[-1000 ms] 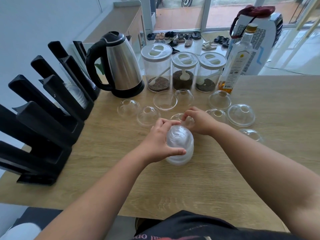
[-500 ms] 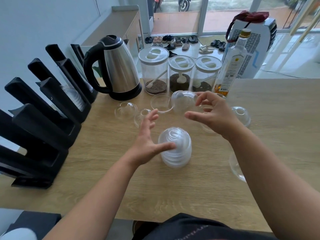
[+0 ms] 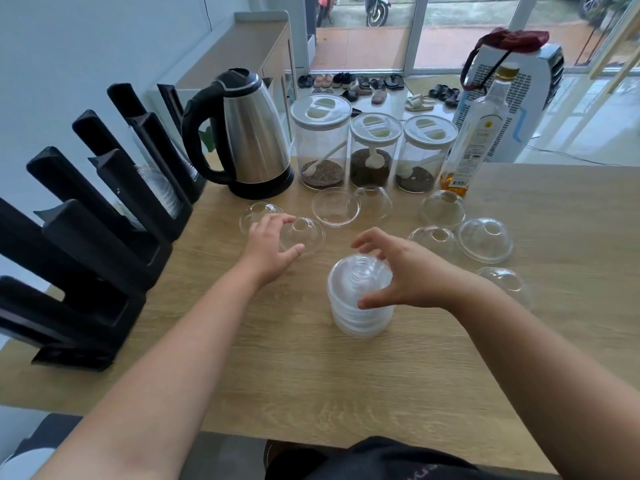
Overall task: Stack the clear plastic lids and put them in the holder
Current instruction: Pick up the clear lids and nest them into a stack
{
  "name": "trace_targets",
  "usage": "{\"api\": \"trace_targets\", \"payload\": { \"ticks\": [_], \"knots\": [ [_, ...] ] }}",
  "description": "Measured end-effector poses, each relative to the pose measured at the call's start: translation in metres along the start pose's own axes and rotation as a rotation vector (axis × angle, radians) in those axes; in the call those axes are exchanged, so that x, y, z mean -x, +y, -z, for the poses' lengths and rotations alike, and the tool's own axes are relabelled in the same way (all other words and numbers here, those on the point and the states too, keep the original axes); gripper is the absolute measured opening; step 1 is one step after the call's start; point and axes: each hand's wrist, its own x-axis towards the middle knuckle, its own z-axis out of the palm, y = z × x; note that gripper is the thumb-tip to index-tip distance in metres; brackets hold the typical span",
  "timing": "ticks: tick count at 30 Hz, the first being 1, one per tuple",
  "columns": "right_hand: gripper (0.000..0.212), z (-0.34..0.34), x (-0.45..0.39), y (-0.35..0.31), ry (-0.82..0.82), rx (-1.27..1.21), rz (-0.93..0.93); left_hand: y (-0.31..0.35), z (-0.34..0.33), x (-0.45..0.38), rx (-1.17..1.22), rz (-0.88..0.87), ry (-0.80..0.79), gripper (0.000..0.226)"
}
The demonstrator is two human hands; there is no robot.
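A stack of clear dome lids (image 3: 360,306) stands on the wooden table (image 3: 311,375) in front of me. My right hand (image 3: 412,271) arches over the stack's top, thumb against its side, fingers spread above it. My left hand (image 3: 268,244) reaches to the left, fingers and thumb closed around the left rim of a loose lid (image 3: 308,233) that lies on the table. Several more loose lids lie around, such as an upturned lid (image 3: 335,206) behind and a dome lid (image 3: 485,239) to the right. The black holder (image 3: 104,237) stands at the left edge.
A steel kettle (image 3: 249,140), three jars (image 3: 374,147) with white caps and a bottle (image 3: 478,133) line the table's far side. The table's near edge (image 3: 242,431) runs close to my body.
My right hand brought the lid it was holding down onto the stack. My left hand left the stack and moved left and away to a loose lid.
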Motion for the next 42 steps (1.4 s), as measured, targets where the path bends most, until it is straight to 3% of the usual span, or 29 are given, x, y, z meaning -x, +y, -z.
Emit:
{"api": "trace_targets", "payload": {
  "ticks": [3,7,9,17,21,30,35,42],
  "knots": [
    [0.09,0.012,-0.001,0.0,-0.053,-0.044,-0.011,0.003,-0.011,-0.015,0.014,0.019,-0.045,0.062],
    [0.078,0.036,-0.032,0.007,0.075,-0.044,-0.016,0.003,-0.023,-0.023,0.004,0.008,-0.062,0.057],
    [0.081,0.043,-0.065,0.012,0.016,0.106,-0.038,0.003,-0.026,-0.018,0.031,0.01,-0.031,0.05],
    [0.11,0.03,-0.176,0.006,-0.246,0.765,0.007,-0.005,-0.03,0.013,0.134,0.049,0.002,0.065],
    [0.117,0.021,-0.199,0.0,-0.336,0.786,-0.031,-0.009,-0.029,0.018,0.154,0.052,0.016,0.064],
    [0.099,0.022,-0.209,0.007,-0.36,0.816,-0.065,-0.019,-0.026,0.026,0.238,0.071,-0.039,0.069],
    [0.093,0.027,-0.197,0.004,-0.251,0.651,0.012,-0.021,-0.025,0.029,0.236,0.103,-0.063,0.086],
    [0.08,0.045,-0.136,0.016,0.128,-0.042,0.061,-0.013,-0.005,0.037,0.45,0.2,-0.001,0.089]
  ]
}}
